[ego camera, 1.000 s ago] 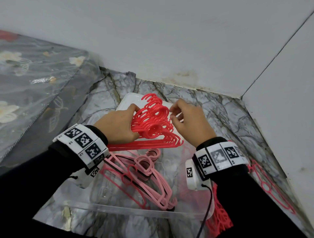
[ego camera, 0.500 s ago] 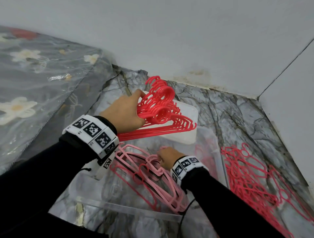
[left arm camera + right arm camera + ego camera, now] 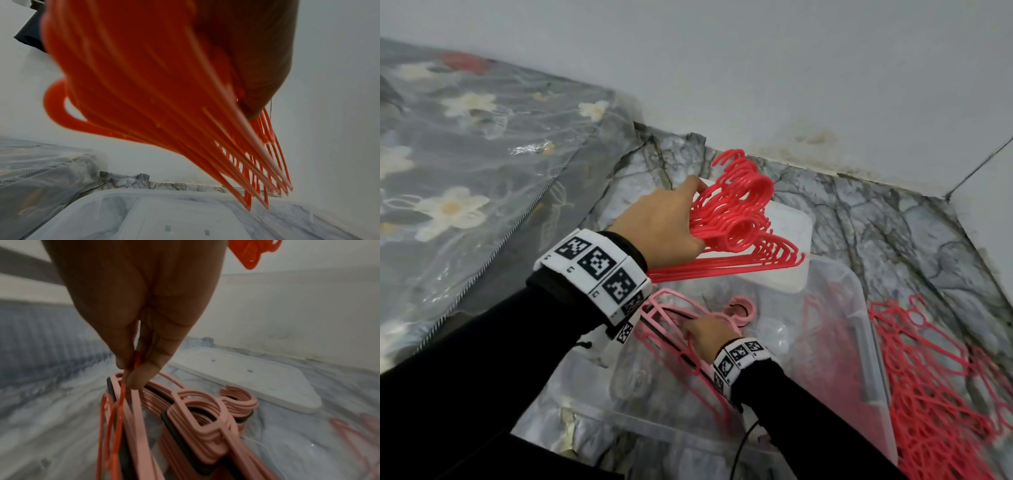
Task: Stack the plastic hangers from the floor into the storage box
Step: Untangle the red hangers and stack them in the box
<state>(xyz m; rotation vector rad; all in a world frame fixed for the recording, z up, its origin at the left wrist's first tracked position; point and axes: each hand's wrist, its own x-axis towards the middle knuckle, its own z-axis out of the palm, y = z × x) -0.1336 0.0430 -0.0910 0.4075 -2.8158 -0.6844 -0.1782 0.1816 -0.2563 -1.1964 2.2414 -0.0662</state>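
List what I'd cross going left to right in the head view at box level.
Floral plastic-covered bedding → left hand gripping the red hanger bundle → right hand down in the clear storage box, on the pink hangers → loose red hangers on the floor → white wall.

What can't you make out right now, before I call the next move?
- Left hand: fingers hidden behind the red hanger bundle in the head view, blurred in the left wrist view.
- Pink hangers in the storage box: count unclear, overlapped.
- Floor pile: cut off by the head view's right edge.
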